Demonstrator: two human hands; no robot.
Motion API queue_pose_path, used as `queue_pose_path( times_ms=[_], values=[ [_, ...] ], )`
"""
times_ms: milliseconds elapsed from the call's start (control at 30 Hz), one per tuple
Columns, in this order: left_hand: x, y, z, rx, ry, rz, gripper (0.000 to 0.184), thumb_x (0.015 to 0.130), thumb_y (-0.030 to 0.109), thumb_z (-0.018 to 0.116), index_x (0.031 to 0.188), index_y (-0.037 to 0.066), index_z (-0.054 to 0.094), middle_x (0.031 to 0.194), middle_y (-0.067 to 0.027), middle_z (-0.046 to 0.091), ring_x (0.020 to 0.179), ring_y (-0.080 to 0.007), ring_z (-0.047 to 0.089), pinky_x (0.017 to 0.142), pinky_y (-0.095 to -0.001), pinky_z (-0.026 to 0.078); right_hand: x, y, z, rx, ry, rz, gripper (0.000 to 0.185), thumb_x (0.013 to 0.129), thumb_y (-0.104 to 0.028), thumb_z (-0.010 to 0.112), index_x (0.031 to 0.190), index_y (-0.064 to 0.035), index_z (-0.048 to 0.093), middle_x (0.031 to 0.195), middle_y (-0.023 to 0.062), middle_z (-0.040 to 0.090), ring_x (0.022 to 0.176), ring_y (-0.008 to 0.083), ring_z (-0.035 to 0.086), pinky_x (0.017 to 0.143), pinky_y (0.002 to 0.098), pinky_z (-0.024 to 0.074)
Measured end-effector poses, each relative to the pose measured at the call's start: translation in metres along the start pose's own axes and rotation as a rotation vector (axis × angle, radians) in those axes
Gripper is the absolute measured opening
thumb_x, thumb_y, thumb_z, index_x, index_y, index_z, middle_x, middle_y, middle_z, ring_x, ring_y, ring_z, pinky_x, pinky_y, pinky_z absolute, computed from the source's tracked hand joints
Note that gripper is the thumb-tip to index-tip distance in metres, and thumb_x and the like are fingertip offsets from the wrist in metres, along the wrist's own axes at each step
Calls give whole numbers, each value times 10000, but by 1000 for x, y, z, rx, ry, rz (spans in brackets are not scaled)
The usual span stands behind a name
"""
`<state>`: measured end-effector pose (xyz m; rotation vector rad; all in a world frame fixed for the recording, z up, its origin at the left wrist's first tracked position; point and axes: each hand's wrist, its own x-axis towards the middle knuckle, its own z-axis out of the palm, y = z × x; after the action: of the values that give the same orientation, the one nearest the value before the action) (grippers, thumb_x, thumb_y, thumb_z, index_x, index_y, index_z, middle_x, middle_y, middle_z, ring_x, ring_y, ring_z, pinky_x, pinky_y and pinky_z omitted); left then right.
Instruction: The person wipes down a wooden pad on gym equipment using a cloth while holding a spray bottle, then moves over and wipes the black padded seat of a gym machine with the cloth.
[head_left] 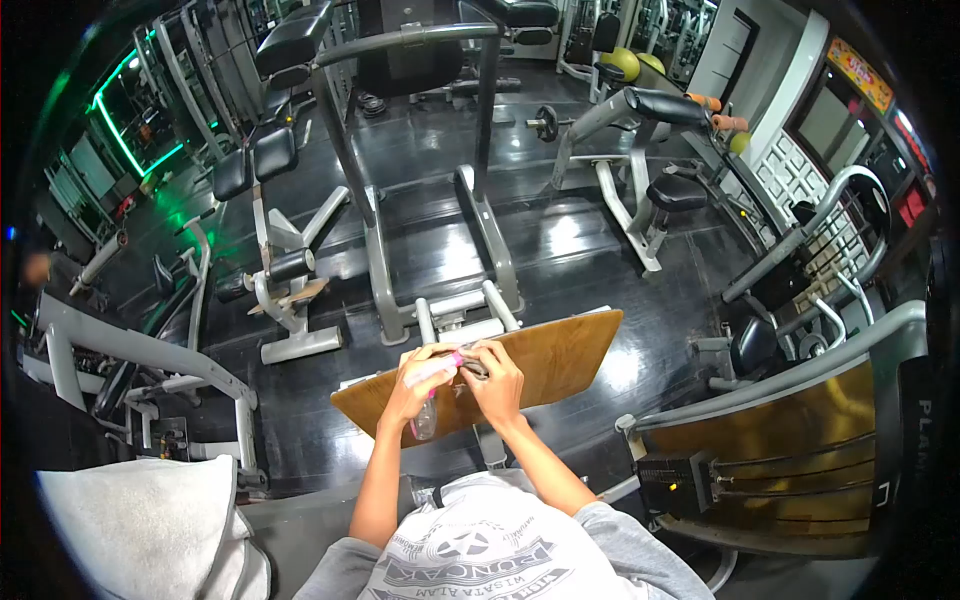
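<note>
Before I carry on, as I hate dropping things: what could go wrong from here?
The clear and pink bottle hangs below your left hand, so a loose grip might drop it onto the wooden board or the glossy floor. Your right hand is crowded close to the left, so the hands could knock each other and disturb that grip.

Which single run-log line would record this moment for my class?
left hand: holding pink-and-clear bottle | right hand: pinching greyish item, identity unclear | beneath hands: wooden board | lower left: white towel
</note>
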<state>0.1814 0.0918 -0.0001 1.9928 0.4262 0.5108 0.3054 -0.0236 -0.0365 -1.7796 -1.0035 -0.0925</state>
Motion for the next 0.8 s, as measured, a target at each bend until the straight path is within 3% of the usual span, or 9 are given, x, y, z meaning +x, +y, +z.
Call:
queue_pose_path(
  times_ms=[167,200,233,300,433,567,633,733,800],
  values=[
    [4,-6,0,-208,-56,-77,436,885,372,570,1206,85,641,825,-14,671,953,-188,578,988,-364,297,-4,23,-24,-84,4,57,241,692,-117,789,917,-166,718,966,-5,662,870,246,670,730,371,528],
    [4,-3,2,-217,-28,-70,472,846,340,587,1211,43,631,795,-55,615,774,-153,593,848,-305,424,-3,32,-29,-91,58,76,219,707,-113,771,915,-154,714,958,7,667,865,254,672,737,368,530],
    [4,-4,2,-217,-34,-67,472,846,340,587,1211,43,631,795,-55,615,774,-153,593,848,-305,424,-1,39,-34,-99,111,94,198,722,-109,752,913,-141,710,951,19,672,861,261,674,745,366,532],
    [4,-5,2,-136,-49,-72,461,890,413,557,1209,89,632,817,-8,667,985,-168,555,1011,-381,250,6,50,-45,-83,229,181,165,752,-115,720,916,-122,702,946,43,680,863,269,678,756,364,533],
    [5,-6,5,-89,-64,-102,452,885,426,557,1180,93,638,824,-7,673,1001,-159,547,1020,-394,222,19,49,-51,-121,312,253,141,782,-135,708,919,-110,684,924,63,656,843,291,666,728,390,523],
    [11,-3,14,-148,45,-146,392,881,415,569,1069,83,657,828,-11,673,986,-183,554,961,-363,298,9,27,-22,-75,268,176,200,773,-169,721,956,-113,663,948,89,615,835,321,652,709,422,522],
    [16,1,18,-207,76,-182,376,880,411,573,1031,77,660,825,-13,671,983,-193,556,937,-355,328,4,3,-18,3,138,126,195,753,-125,731,925,-58,668,917,106,636,818,304,666,707,387,524],
    [24,6,17,-118,53,-204,372,876,412,562,844,60,678,947,-59,660,982,-242,548,914,-364,371,-1,10,-15,-14,43,105,229,737,-151,746,938,-70,670,934,84,646,819,309,676,703,386,537],
    [29,8,17,-87,19,-154,391,878,422,549,816,58,677,997,-72,648,985,-259,537,915,-366,370,3,21,-27,-47,49,85,231,736,-152,746,939,-71,670,935,81,648,817,310,676,702,384,537]
  ],
)
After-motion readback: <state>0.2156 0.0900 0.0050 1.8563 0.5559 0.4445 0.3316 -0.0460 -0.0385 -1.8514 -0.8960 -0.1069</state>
